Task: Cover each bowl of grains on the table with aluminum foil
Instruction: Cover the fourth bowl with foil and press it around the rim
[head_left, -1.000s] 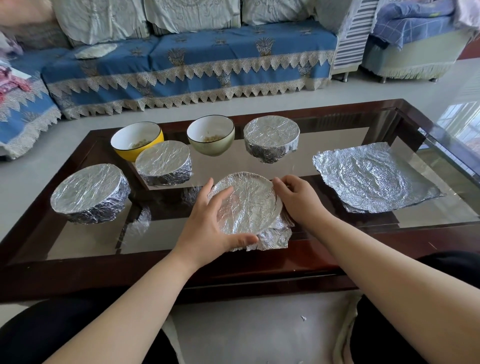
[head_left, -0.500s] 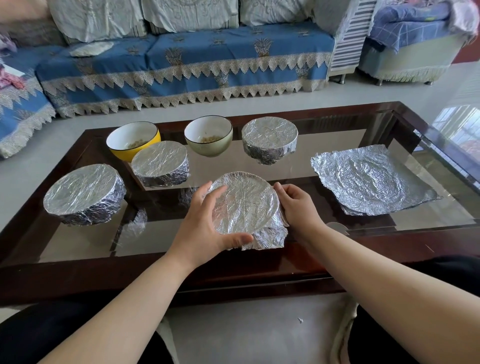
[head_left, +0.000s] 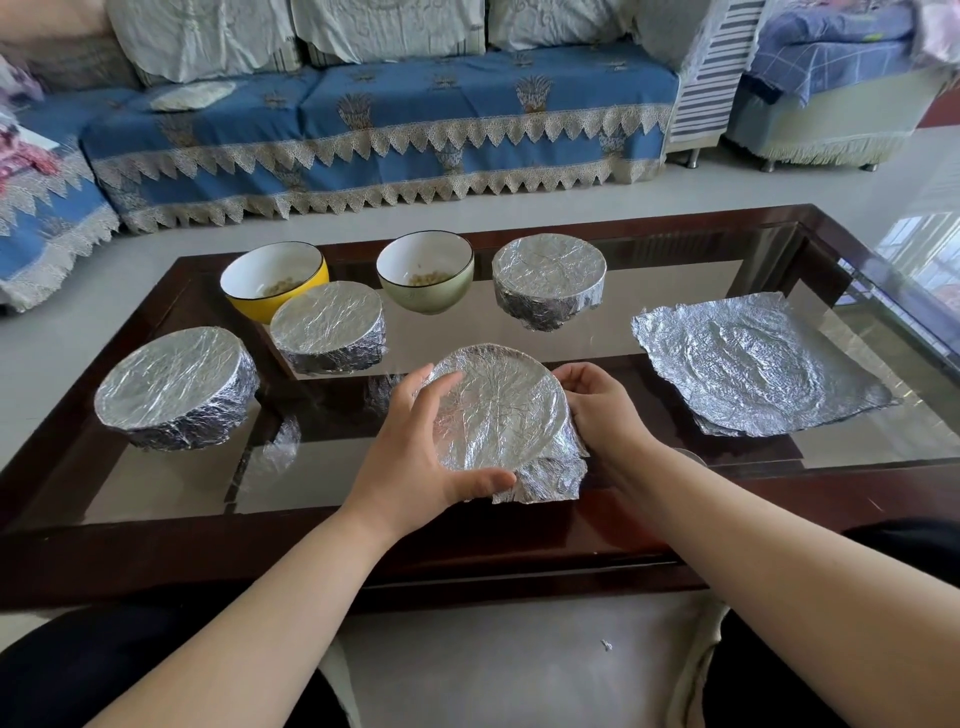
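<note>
A foil-covered bowl sits near the front middle of the glass table. My left hand grips its left side, thumb curled along the front rim. My right hand curls round its right side, pressing the foil down. A loose flap of foil sticks out at the bowl's front right. Three other foil-covered bowls stand at the left, middle left and back. A yellow bowl and a green bowl with grains stand uncovered at the back.
A crumpled loose foil sheet lies flat on the table's right side. A blue-covered sofa runs behind the table, across a strip of floor. My knees are under the table's dark wooden front edge.
Both hands have closed tighter round the front bowl. The right hand's fingers have slid further down its side, and the foil there is pressed closer.
</note>
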